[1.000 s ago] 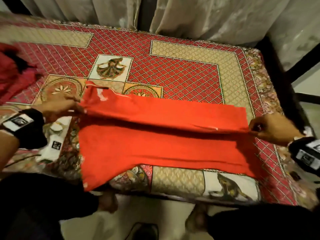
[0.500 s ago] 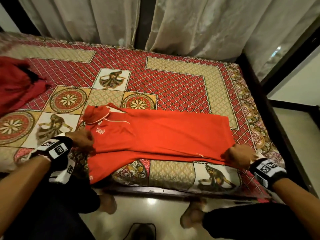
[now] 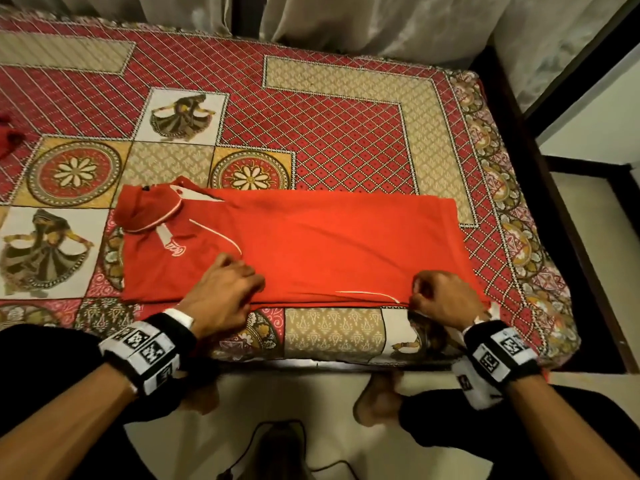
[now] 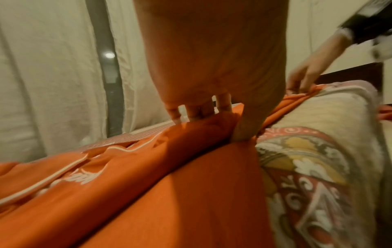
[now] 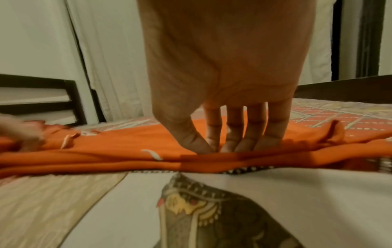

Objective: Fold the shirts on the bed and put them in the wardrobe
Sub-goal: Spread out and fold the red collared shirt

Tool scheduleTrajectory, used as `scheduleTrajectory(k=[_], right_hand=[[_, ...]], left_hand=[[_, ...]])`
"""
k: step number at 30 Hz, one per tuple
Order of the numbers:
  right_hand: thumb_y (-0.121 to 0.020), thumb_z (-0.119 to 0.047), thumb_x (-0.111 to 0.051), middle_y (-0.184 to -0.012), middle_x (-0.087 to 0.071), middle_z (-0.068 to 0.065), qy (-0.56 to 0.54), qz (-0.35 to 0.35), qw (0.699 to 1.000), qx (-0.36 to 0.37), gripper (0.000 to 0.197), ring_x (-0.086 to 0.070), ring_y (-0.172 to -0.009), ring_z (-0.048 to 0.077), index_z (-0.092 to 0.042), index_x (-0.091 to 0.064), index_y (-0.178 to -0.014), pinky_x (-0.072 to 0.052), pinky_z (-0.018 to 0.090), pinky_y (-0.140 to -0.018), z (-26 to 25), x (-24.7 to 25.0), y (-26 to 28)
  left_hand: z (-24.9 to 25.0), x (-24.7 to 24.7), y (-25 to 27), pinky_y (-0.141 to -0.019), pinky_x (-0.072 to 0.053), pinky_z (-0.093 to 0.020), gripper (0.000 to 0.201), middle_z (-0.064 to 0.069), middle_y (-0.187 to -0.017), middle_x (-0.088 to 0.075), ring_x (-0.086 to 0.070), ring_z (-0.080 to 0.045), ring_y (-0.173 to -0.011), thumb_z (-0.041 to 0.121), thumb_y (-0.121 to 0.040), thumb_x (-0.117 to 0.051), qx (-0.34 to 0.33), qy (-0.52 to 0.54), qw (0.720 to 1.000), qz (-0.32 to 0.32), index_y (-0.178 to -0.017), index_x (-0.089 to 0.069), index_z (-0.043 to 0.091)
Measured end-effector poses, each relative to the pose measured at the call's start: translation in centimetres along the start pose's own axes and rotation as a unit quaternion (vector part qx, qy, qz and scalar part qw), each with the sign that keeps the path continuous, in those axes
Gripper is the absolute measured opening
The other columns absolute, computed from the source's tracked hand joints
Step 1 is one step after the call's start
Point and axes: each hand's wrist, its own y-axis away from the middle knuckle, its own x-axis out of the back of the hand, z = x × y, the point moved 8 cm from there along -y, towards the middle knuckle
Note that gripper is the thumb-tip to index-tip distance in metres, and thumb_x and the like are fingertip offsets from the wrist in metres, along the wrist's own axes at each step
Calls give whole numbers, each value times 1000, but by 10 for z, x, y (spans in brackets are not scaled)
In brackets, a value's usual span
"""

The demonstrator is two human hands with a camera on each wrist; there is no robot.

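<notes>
Shirt [image 3: 311, 244] on bed [image 3: 346, 116], folded lengthwise. Your left hand [image 3: 221, 296] and right hand [image 3: 446, 299] pinch its near edge. Cross-folds, a second garment [image 3: 8, 136] and wardrobe remain.

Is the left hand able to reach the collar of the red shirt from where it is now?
Probably yes. The left hand grips the red shirt near its front edge, and nothing lies between it and the collar.
</notes>
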Motion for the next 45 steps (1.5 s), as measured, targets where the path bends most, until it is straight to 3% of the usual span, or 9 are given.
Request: scheduleTrajectory(k=[5,9,13,16,18,25,30,36,45], right_hand=[[-84,-44,-74,-78,-70,-2,20,-69,996,-54,16,-67,-76,20,-30,-69,-82,-45,27,-62,18,18,-13],[-97,-52,-58,-106,-75,10,20,154,988,17,39,-70,-98,33,-23,-68,-121,-55,38,-82,-14,72,-42],[-98,-67,-24,-154,-46,14,89,162,978,98,72,-40,-143,31,-19,-45,-147,-31,56,-114,-32,64,-95],[-91,-83,-3,-171,-9,7,95,94,991,-14,90,-10,-158,24,-29,-12,-162,-10,63,-123,25,35,-130],[-87,-88,-4,-172,3,0,65,82,993,-54,90,-1,-158,18,-37,0,-162,-8,65,-122,55,25,-139],[-88,-86,-12,-172,-1,8,50,84,993,-67,94,-4,-158,25,-29,-3,-163,-7,66,-122,49,31,-140],[-98,-75,-23,-170,-12,10,51,155,986,-11,83,-15,-157,28,-23,-13,-162,-10,64,-121,-2,32,-105],[-86,-85,-2,-170,-3,19,78,92,987,-108,105,-6,-157,35,-13,-3,-163,-8,65,-123,14,7,-75],[-88,-53,-53,-113,-72,-3,-153,90,970,167,43,-67,-99,21,-29,-60,-123,-52,39,-90,-195,-7,40]], left_hand=[[36,5,22,-65,-46,-33,28,5,-73,-64,-67,-22,-65,44,-69,-48,-15,4,999,-37,-81,-65,26],[41,46,21,-48,-34,-25,24,5,-58,-63,-63,-17,-50,44,-74,-50,-13,44,999,28,-75,-67,28],[-36,71,-34,-80,-53,-35,39,7,-102,-77,-70,-17,-93,52,-93,-44,38,199,971,127,-113,-71,31],[-140,14,-54,-123,-14,-44,71,-7,-154,-50,-43,-27,-144,62,-98,-23,88,59,991,75,-150,-48,22],[-203,-19,-47,-122,9,-38,79,-7,-167,-29,-25,-25,-154,69,-97,-14,149,44,986,55,-162,-26,25],[-239,-16,-49,-119,12,-30,76,-16,-166,-26,-21,-30,-154,60,-99,-22,183,51,976,108,-158,-29,14],[-180,-1,-41,-121,-14,-43,69,-16,-162,-35,-31,-30,-150,53,-100,-34,96,42,989,103,-156,-37,15],[-208,-19,-17,-116,22,-25,87,-12,-169,-21,-19,-30,-155,73,-92,-27,230,57,969,71,-160,-27,18],[-145,8,37,-111,-39,-42,68,-14,-144,-53,-49,-32,-133,52,-84,-67,290,225,921,130,-138,-57,11]])
